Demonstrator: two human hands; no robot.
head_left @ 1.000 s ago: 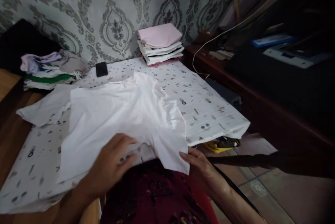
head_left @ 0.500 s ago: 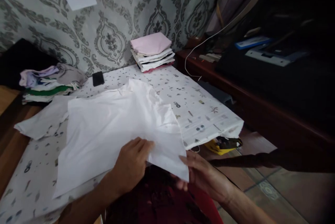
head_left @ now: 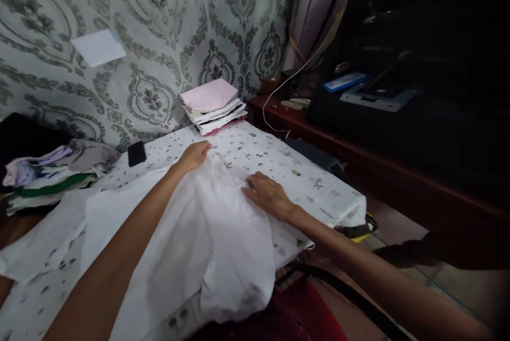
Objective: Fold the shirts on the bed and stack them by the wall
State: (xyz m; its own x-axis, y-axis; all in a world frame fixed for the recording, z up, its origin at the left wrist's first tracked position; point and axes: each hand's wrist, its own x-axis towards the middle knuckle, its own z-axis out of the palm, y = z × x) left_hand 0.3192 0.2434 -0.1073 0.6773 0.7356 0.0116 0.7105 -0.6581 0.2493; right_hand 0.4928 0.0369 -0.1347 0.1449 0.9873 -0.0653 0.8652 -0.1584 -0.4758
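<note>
A white shirt [head_left: 175, 256] lies rumpled over the patterned bed surface, its near part hanging in loose folds over the front edge. My left hand [head_left: 194, 155] is closed on the shirt's far edge, near the neck and shoulder. To its right, my right hand [head_left: 271, 193] has its fingers curled at the shirt's right side, pinching the cloth there. Part of the right fingertips is hidden, and both forearms reach across the garment. One sleeve spreads out at the far left.
Folded clothes with a pink piece on top [head_left: 211, 97] are stacked by the wall. Another clothes pile [head_left: 59, 171] stands at left, beside a black phone [head_left: 136, 153]. A dark wooden cabinet [head_left: 358, 155] runs along the right. A white cable [head_left: 265, 112] hangs there.
Both hands have moved from the shirt's near hem to its far side. The shirt's right part is now bunched and lifted into folds. The camera view has tilted up and turned right.
</note>
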